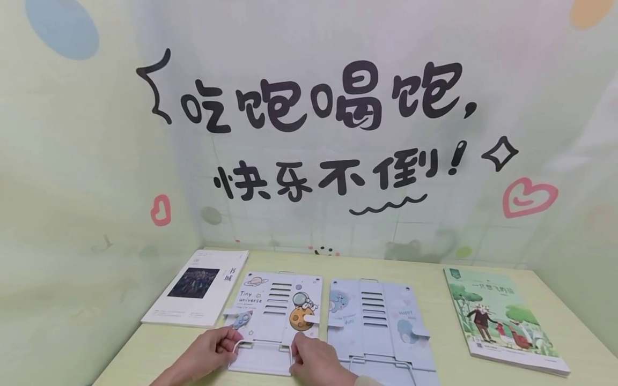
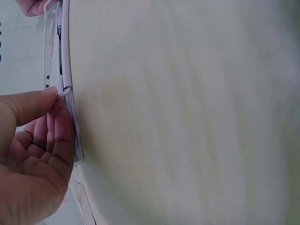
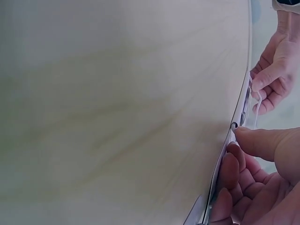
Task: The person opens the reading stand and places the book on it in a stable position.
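A white book stand [image 1: 256,321] printed with "Tiny universe", a rocket and an astronaut lies flat on the table. Its bent white wire support [image 1: 265,343] runs across the lower part. My left hand [image 1: 205,351] pinches the wire's left end, thumb against finger, as the left wrist view shows with the wire tip [image 2: 64,93]. At the opposite end, my right hand [image 1: 316,360] pinches the wire between thumb and fingers; in the right wrist view the thumb [image 3: 258,143] presses by the stand's edge. Close to the right hand lies a second, pale blue book stand [image 1: 369,335].
On the table [image 1: 299,259], a white magazine [image 1: 164,308] with a dark picture lies at the left. A green illustrated book [image 1: 507,316] lies at the right. Behind stands a printed curtain [image 1: 309,139] with large black lettering, and its side panels flank the table.
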`<state>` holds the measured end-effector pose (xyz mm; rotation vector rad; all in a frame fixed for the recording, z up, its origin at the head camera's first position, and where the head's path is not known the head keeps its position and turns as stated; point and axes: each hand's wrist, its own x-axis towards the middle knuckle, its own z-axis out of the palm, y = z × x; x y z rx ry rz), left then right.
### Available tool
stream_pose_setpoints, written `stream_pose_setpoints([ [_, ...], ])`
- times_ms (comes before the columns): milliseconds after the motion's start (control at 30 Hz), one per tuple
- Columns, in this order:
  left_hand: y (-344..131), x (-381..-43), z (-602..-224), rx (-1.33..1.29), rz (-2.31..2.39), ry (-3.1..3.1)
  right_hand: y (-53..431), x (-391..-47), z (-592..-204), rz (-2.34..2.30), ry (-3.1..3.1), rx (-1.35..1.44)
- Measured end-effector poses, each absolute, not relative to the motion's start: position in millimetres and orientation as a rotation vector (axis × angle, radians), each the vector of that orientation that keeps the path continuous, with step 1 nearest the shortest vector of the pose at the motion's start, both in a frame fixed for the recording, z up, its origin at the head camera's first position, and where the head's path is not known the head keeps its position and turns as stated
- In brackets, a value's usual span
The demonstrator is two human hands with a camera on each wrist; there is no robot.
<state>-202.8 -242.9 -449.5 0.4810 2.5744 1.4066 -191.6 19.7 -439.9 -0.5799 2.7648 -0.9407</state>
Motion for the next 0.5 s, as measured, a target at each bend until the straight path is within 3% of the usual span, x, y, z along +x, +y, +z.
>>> stream_pose_setpoints([
  [500, -239.3, -198.9, -436.9, 0.684, 1.155, 2.784, 18.7, -189.8, -440.2, -0.806, 2.864, -0.757],
])
